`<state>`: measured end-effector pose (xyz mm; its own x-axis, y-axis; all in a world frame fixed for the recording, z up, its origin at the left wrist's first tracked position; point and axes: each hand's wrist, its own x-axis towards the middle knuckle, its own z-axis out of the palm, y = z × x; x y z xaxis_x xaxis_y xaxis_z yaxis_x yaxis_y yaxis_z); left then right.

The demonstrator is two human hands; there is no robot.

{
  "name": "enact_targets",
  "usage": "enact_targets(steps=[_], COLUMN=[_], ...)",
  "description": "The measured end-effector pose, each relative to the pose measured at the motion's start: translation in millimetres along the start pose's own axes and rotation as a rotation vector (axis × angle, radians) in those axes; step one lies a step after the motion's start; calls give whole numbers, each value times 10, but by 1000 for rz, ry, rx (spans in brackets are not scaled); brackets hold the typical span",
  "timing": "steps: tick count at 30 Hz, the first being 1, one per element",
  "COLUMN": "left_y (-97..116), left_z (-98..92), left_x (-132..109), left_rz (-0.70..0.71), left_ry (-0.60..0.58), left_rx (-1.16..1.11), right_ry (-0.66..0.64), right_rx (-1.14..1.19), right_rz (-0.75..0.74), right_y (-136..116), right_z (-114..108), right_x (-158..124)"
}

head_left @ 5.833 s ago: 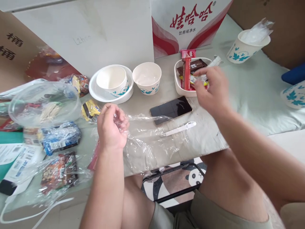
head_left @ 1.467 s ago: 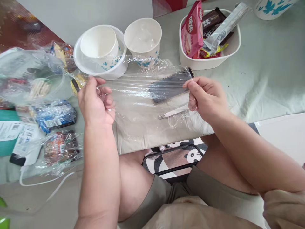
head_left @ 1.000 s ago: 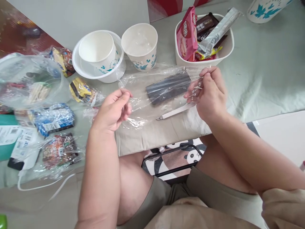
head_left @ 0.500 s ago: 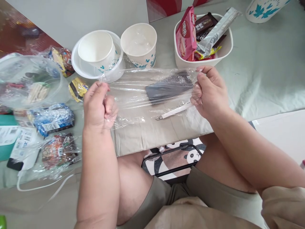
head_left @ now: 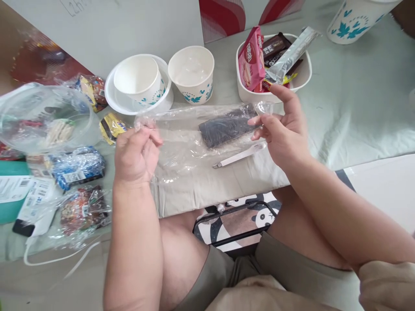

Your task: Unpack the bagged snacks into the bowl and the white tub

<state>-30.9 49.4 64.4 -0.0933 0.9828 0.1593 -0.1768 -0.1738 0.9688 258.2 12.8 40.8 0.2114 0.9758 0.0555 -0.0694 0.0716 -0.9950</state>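
A thin, clear sheet of plastic wrap (head_left: 177,142) stretches across the front of the cloth-covered table. Its left end is pinched in my left hand (head_left: 138,149), fingers curled round the crumpled film. My right hand (head_left: 283,127) hovers at the film's right end with fingers spread and nothing visibly gripped. Through the film shows a dark phone (head_left: 225,127) lying on the cloth. A slim white-handled knife (head_left: 240,156) with a short metal tip lies just in front of the phone, close to my right fingers.
Behind the film stand a paper cup (head_left: 192,80), a white bowl (head_left: 108,96) holding another cup, and a white tub (head_left: 306,80) of wrapped snacks. Leftward are a clear plastic container (head_left: 45,144), snack packets (head_left: 78,166) and a white cable (head_left: 58,261). Another paper cup (head_left: 346,26) stands back right.
My right hand has opened and let go of the film, its fingers now spread. The film has slackened, no longer pulled taut between both hands. My left hand keeps its hold.
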Motion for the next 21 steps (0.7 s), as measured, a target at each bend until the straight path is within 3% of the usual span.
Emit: enact_targets(steps=[2,4,8,10,13,18,21], left_y=[6,37,134,186,250,241,226], left_z=[-5,32,193,249,248,131,122], left_x=[-15,-39,-102,-135,-180,-192,-164], left_rz=[190,320,381,339,141,-38,-176], left_ry=[77,43,-4,27,6,-70,-90], left_rx=[82,137,67,25,-60,-196,-207], right_ry=[24,53,50,41,43,-1,7], right_rx=[-5,41,53,-38,-133,-44,-39], right_rz=[-116,-249,-425,-454,-482,-573,-451], right_y=[0,1,-28,-67,-132,-101,4], right_z=[-11,-23,-58,-81,-99,-59,-38], right_x=[-12,-16,-24,-39,-63,-25,22])
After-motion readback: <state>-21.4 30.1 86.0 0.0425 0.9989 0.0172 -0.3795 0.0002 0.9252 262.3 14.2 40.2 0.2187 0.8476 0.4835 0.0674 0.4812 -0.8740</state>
